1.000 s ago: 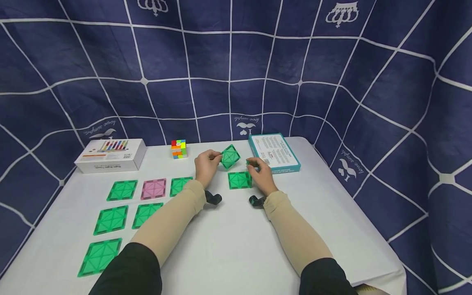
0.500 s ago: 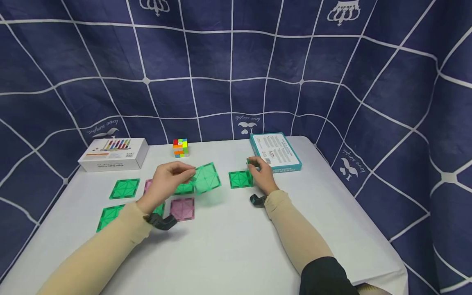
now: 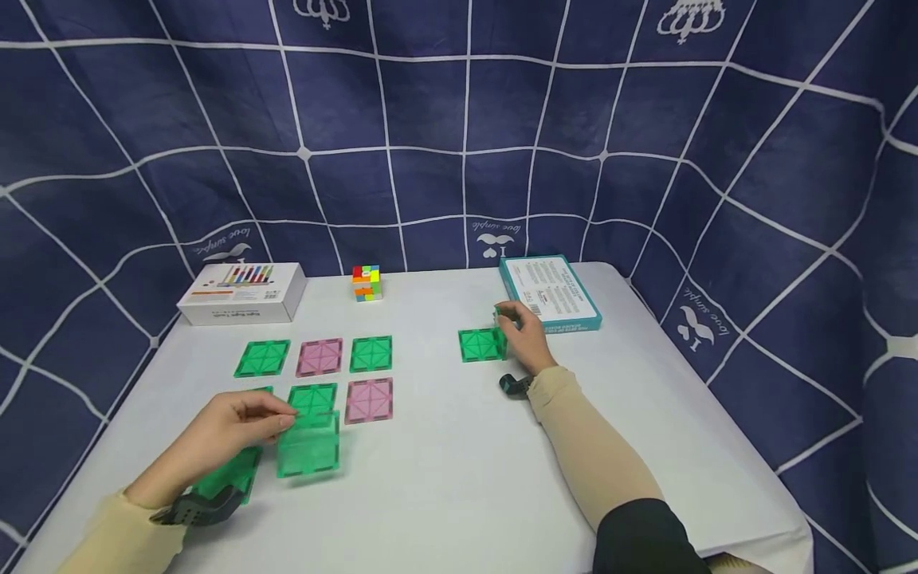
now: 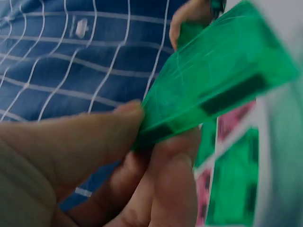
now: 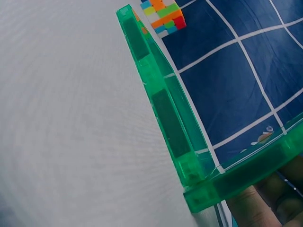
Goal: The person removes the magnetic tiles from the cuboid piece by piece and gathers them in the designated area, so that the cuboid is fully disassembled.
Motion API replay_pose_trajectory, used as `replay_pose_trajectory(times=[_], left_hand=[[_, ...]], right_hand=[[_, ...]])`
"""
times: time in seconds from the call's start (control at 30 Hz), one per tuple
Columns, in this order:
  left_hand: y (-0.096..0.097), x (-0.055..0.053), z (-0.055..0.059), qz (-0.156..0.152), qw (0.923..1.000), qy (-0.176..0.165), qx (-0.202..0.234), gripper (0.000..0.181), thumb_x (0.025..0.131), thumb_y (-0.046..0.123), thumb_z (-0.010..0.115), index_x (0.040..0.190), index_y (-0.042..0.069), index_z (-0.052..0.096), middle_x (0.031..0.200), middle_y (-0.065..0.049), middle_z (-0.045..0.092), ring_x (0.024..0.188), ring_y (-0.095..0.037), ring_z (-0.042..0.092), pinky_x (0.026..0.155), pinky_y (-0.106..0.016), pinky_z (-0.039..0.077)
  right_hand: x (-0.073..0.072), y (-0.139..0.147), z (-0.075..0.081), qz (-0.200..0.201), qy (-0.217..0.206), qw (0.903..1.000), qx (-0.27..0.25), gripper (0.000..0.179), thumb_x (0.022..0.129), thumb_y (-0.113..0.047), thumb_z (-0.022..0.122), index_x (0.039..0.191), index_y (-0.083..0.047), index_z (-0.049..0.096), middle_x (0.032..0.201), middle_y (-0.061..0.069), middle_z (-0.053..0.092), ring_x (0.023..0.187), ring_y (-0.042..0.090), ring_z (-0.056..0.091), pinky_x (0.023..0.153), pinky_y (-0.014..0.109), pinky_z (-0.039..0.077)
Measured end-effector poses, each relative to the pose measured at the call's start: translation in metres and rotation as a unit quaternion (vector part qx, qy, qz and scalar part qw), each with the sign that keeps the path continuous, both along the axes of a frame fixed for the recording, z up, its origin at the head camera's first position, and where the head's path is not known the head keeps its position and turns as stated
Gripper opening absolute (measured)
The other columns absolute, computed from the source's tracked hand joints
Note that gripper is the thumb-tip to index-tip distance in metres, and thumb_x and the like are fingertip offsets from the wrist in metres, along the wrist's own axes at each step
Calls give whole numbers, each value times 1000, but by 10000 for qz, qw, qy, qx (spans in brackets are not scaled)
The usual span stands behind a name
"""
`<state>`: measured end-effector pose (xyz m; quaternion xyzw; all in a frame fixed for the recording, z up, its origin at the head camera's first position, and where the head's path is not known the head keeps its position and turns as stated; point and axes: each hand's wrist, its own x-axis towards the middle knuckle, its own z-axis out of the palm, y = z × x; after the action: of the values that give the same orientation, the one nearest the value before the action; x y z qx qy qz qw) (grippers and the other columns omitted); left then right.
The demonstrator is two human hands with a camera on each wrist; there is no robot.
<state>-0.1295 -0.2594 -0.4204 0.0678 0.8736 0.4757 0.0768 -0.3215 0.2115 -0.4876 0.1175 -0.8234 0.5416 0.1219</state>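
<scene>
My left hand (image 3: 218, 438) pinches a green magnetic tile (image 3: 310, 453) by its edge, held above the tiles at the table's left. Close up in the left wrist view, thumb and fingers clasp one side of that tile (image 4: 222, 71). At the right my right hand (image 3: 527, 339) holds a green magnetic tile (image 5: 251, 168), which meets a second green tile (image 3: 478, 345) at an angle. Around my left hand lie more green tiles (image 3: 262, 359) and two pink tiles (image 3: 369, 400). The hand partly covers a front green tile (image 3: 240, 476) and another behind it.
A white box (image 3: 240, 295) stands at the back left, with a colourful puzzle cube (image 3: 366, 283) beside it. Behind my right hand lies a teal-edged box (image 3: 552, 291). A blue checked curtain (image 3: 430, 119) hangs behind the white table (image 3: 430, 494).
My left hand has carried a green tile from beside the right hand leftward and toward the front, over the laid-out tiles. The right hand keeps its hold. The head view has turned slightly.
</scene>
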Motion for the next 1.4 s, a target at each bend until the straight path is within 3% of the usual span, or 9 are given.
replay_pose_trajectory(times=[0.13, 0.3, 0.4, 0.63, 0.93, 1.07, 1.17, 1.27, 1.4], left_hand=[[-13, 8, -19, 66, 9990, 114, -437, 24, 95, 26, 75, 110, 8, 77, 106, -7, 77, 85, -7, 72, 72, -29, 61], [-14, 4, -34, 145, 9915, 806, -1013, 14, 92, 29, 79, 102, 19, 79, 103, 0, 77, 86, 0, 70, 72, -23, 58], [-12, 3, -36, 158, 9852, 1101, -1305, 9, 90, 28, 81, 98, 25, 79, 100, 5, 77, 86, 2, 68, 72, -23, 57], [-10, 4, -39, -59, 9726, 1419, -1843, 10, 88, 33, 82, 97, 36, 78, 99, 14, 76, 96, -6, 70, 80, -28, 57], [-13, 4, -47, -90, 9620, 1665, -2163, 18, 84, 23, 85, 95, 35, 79, 97, 15, 74, 96, -16, 71, 82, -35, 57], [-12, 5, -51, -126, 9577, 1824, -2222, 21, 81, 19, 87, 90, 36, 78, 93, 16, 73, 94, -16, 70, 93, -46, 36], [-12, 4, -53, -176, 9542, 1983, -2233, 24, 78, 16, 88, 87, 36, 77, 90, 16, 73, 93, -17, 68, 84, -50, 21], [-11, 4, -53, -187, 9486, 2171, -2294, 29, 76, 14, 89, 86, 37, 77, 90, 17, 73, 93, -17, 67, 83, -52, 18], [0, 5, -47, 25, 9341, 2625, -2420, 25, 75, 15, 91, 86, 34, 77, 88, 14, 72, 92, -24, 65, 85, -57, 20]], right_hand=[[-1, 2, 0, -19, -11, 10000, 19, 30, 102, -26, 58, 127, -13, 67, 123, 5, 69, 115, 25, 60, 103, 48, 45], [0, 5, 4, -130, 121, 9998, -32, 30, 101, -26, 58, 126, -12, 67, 123, 6, 68, 116, 27, 60, 102, 50, 45], [1, 6, 6, -124, 133, 9998, -20, 29, 101, -26, 58, 126, -13, 67, 124, 7, 68, 116, 27, 60, 102, 49, 45], [4, 7, 4, -111, 83, 9999, -35, 28, 101, -23, 59, 125, -13, 68, 122, 8, 69, 113, 26, 60, 100, 46, 45], [5, 4, 2, -109, 133, 9998, -76, 27, 101, -21, 59, 125, -14, 68, 120, 7, 70, 112, 25, 61, 99, 44, 45], [5, 3, 1, -93, 17, 9999, -67, 26, 101, -23, 59, 125, -16, 67, 120, 5, 69, 112, 24, 60, 100, 45, 45], [5, 2, 2, -75, -33, 9999, -89, 27, 101, -25, 59, 125, -16, 67, 122, 4, 69, 113, 25, 60, 102, 47, 45], [5, 2, 3, -42, -23, 9999, -127, 28, 101, -25, 58, 126, -14, 67, 123, 5, 68, 115, 25, 59, 103, 48, 44], [4, 1, 1, -36, 3, 9999, -134, 28, 102, -23, 59, 126, -13, 67, 123, 5, 68, 114, 24, 59, 103, 47, 44]])
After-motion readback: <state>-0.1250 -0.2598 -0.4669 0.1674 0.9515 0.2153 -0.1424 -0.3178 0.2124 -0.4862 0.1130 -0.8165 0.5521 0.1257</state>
